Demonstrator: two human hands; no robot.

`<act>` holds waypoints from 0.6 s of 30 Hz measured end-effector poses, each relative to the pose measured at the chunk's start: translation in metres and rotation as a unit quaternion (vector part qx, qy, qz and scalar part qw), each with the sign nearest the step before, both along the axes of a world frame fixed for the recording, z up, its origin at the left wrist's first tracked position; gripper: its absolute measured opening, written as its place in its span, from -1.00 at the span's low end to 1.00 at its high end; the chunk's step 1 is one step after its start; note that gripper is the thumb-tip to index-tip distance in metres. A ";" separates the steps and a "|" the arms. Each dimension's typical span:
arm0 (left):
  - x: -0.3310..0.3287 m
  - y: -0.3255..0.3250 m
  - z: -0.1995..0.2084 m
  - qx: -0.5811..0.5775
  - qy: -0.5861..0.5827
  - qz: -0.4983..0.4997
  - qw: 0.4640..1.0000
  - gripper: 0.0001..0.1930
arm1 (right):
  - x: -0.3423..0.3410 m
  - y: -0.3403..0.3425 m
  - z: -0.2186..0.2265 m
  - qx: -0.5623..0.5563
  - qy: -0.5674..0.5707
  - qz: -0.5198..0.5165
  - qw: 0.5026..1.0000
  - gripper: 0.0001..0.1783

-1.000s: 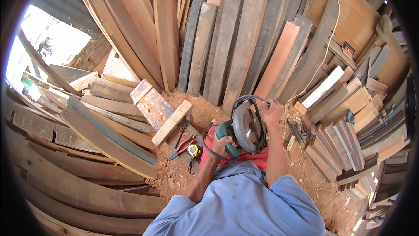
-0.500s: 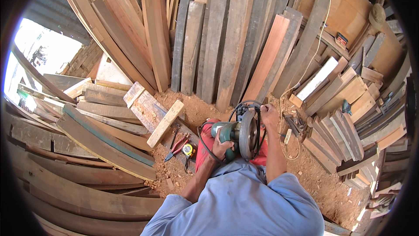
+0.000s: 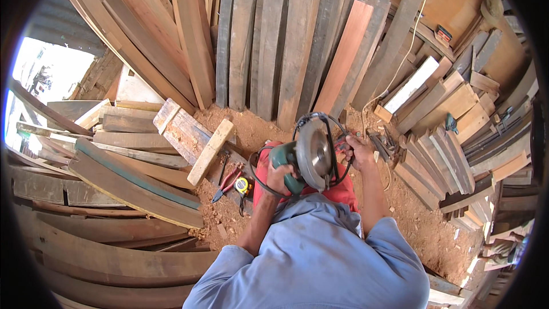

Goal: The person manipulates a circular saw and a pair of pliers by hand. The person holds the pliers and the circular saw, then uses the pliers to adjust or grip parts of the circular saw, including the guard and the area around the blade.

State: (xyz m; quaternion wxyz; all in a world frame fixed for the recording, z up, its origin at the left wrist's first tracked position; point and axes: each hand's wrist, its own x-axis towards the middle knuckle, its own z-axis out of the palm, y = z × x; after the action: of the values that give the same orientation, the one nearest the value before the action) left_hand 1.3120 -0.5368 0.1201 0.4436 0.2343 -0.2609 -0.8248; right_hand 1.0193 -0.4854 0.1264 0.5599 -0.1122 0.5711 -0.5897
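Observation:
A green circular saw point(image 3: 283, 159) with a round metal blade and guard point(image 3: 315, 157) is held above my lap, over red cloth point(image 3: 263, 177). My left hand point(image 3: 278, 178) is wrapped round the saw's green body and handle. The black power cord point(image 3: 327, 117) loops over the saw's top and down its right side. My right hand point(image 3: 359, 152), just right of the blade, has its fingers closed on that cord. Left of my knees, a tape measure point(image 3: 243, 186) and red-handled pliers point(image 3: 227, 184) lie on a low plank.
A short wooden block point(image 3: 210, 152) lies across the dusty plank point(image 3: 178, 124). Tall boards point(image 3: 271, 46) lean ahead, and stacked timber point(image 3: 131, 263) fills the left. More offcuts point(image 3: 440, 166) stand on the right, where a pale cable point(image 3: 394, 86) hangs down. Sawdust covers the floor point(image 3: 423, 246).
The saw has turned so that the flat side of its blade and guard shows more. My right hand has moved slightly right and down, drawing the cord loop outward. My left hand keeps its grip.

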 end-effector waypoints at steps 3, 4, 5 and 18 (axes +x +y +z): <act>0.007 -0.016 -0.004 0.054 0.076 0.000 0.996 -0.82 | 0.028 0.021 0.006 -0.025 -0.027 0.015 0.999 -0.84; 0.011 -0.022 -0.002 0.079 0.093 -0.013 0.992 -0.85 | 0.029 0.025 -0.007 -0.031 -0.026 0.016 0.999 -0.82; 0.016 -0.029 0.000 0.104 0.109 -0.026 0.988 -0.87 | 0.029 0.025 -0.026 -0.036 -0.024 0.018 0.999 -0.80; 0.062 -0.029 -0.014 0.116 0.186 0.052 0.974 -0.84 | 0.032 -0.107 0.005 -0.037 0.370 0.069 0.926 -0.74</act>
State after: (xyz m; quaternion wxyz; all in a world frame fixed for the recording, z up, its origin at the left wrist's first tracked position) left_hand 1.3737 -0.5653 0.1066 0.4961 0.1400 -0.0642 -0.8545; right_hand 1.0516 -0.5926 0.1310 0.3434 -0.3828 0.7062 -0.4867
